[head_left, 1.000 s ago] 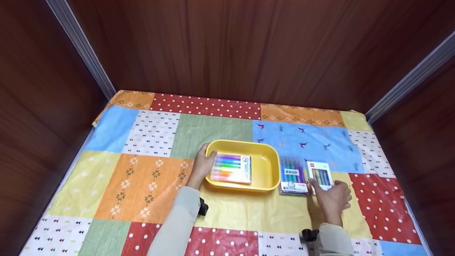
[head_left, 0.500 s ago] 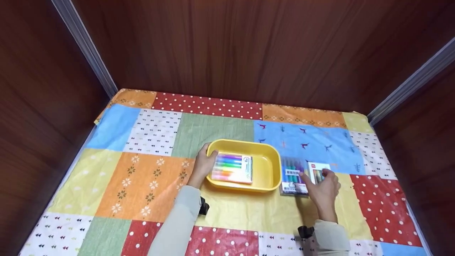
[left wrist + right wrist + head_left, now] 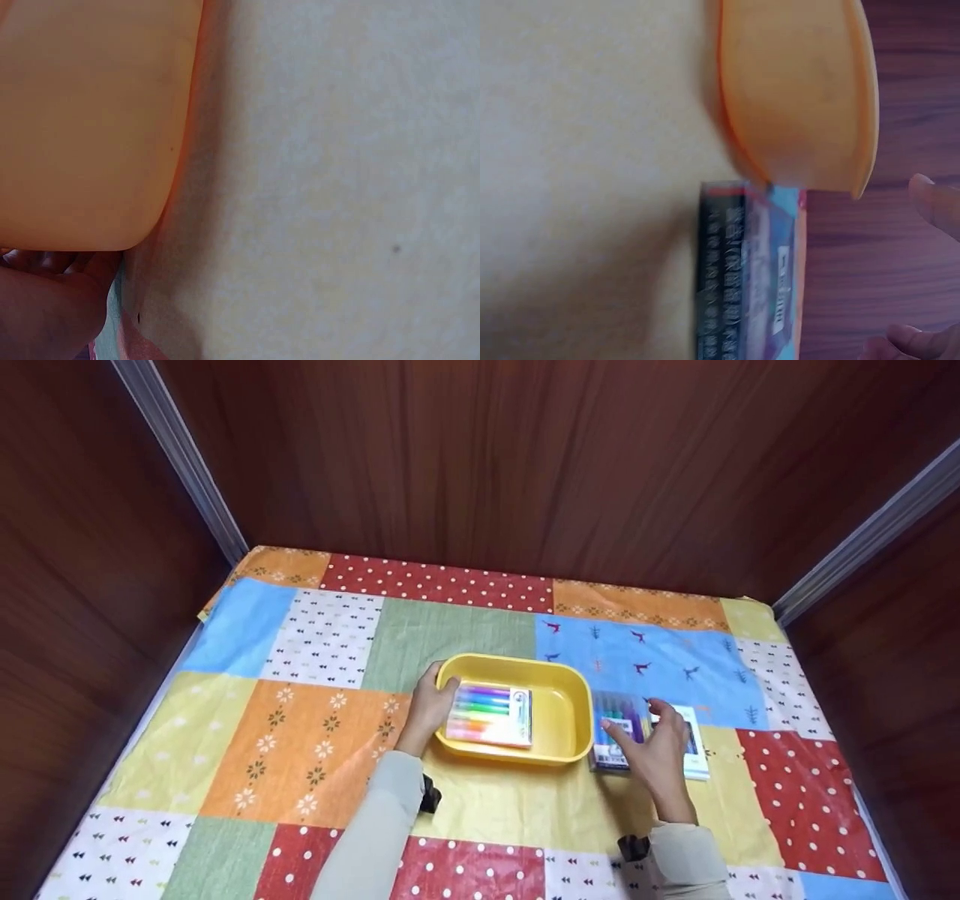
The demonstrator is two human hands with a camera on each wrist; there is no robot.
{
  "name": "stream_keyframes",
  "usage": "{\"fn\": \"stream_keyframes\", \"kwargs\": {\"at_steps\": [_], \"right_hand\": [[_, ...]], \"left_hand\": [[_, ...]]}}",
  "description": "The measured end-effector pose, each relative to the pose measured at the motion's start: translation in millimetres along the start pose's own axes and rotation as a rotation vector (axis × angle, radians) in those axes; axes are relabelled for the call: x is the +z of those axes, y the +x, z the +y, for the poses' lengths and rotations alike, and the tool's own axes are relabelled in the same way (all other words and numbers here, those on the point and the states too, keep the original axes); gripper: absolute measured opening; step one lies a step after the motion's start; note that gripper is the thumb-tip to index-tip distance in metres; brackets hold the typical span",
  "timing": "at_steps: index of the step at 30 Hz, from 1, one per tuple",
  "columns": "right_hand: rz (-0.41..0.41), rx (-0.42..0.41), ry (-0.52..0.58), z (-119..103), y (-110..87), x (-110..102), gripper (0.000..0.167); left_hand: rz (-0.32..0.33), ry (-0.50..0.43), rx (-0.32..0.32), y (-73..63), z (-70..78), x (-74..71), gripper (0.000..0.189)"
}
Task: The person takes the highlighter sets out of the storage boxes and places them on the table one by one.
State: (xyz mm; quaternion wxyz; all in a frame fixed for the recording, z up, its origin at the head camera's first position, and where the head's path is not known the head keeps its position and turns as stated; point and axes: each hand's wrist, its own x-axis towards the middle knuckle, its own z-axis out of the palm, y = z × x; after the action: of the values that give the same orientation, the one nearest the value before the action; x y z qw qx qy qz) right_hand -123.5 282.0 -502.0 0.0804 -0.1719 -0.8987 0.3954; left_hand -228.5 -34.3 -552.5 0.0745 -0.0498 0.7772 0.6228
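Note:
In the head view, my left hand (image 3: 429,711) grips the left end of a yellow plastic tub (image 3: 561,720), thumb over the rim. A flat pack of rainbow-coloured pens (image 3: 487,716) lies inside the tub's left half. Touching or nearly touching the tub's right side is a clear pack of purple and teal pens (image 3: 609,761). Over that pack hovers my right hand (image 3: 660,757), thumb and fingers spread apart. It partly covers a white box (image 3: 699,750) to the right. The right wrist view shows a gap between the fingers (image 3: 937,206) and the pen pack (image 3: 727,277).
A patchwork-patterned cloth (image 3: 315,765) covers the table. Dark wood-grain panels (image 3: 480,472) rise behind it and on both sides, with metal strips (image 3: 180,457) at the corners.
My right hand has moved left, from the white box to above the clear pen pack, uncovering more of the box's right side. The left hand and tub stay almost still.

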Motion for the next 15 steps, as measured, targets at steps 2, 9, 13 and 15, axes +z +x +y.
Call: {"fn": "stream_keyframes", "kwargs": {"at_steps": [2, 9, 13, 15], "right_hand": [[-0.018, -0.007, 0.003, -3, 0.3, 1, 0.087], [-0.089, -0.043, 0.01, -13, 1.5, 9, 0.09], [-0.131, -0.062, 0.012, -18, 1.2, 16, 0.092], [-0.143, -0.055, 0.007, -20, 1.5, 18, 0.093]], "left_hand": [[0.002, 0.003, 0.003, 0.2, -0.7, 0.3, 0.038], [0.014, 0.009, 0.033, 1.5, 0.4, 0.9, 0.037], [0.012, 0.005, 0.024, 1.8, 0.7, 0.9, 0.037], [0.012, 0.002, 0.02, 2.1, 0.9, 1.2, 0.037]]}}
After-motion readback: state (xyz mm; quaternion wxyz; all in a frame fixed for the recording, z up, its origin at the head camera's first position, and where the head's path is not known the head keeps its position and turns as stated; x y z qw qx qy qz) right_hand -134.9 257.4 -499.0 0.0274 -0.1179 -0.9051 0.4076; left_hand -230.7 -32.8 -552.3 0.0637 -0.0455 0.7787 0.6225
